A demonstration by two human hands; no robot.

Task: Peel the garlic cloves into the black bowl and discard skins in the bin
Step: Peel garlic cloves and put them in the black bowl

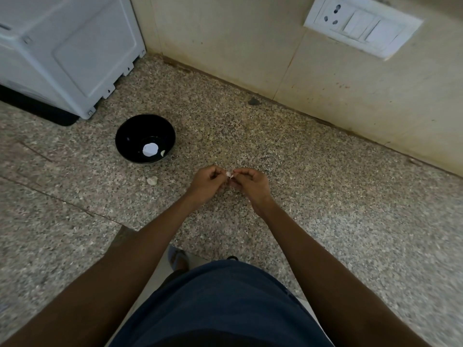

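Note:
A small pale garlic clove [229,174] is pinched between my left hand [206,184] and my right hand [250,183] above the speckled stone counter, right of the black bowl. Both hands have their fingers curled around it. The black bowl [126,136] stands on the counter to the left and a little farther away. One peeled clove [163,153] lies in it beside a bright white glare spot. Another bit of garlic [152,181] lies on the counter just in front of the bowl. No bin is in view.
A white appliance [65,48] on a black mat stands at the far left. A tiled wall with a white switch and socket plate [363,26] runs behind the counter [325,196]. A dark chip [254,101] lies near the wall's foot. My blue clothing fills the bottom.

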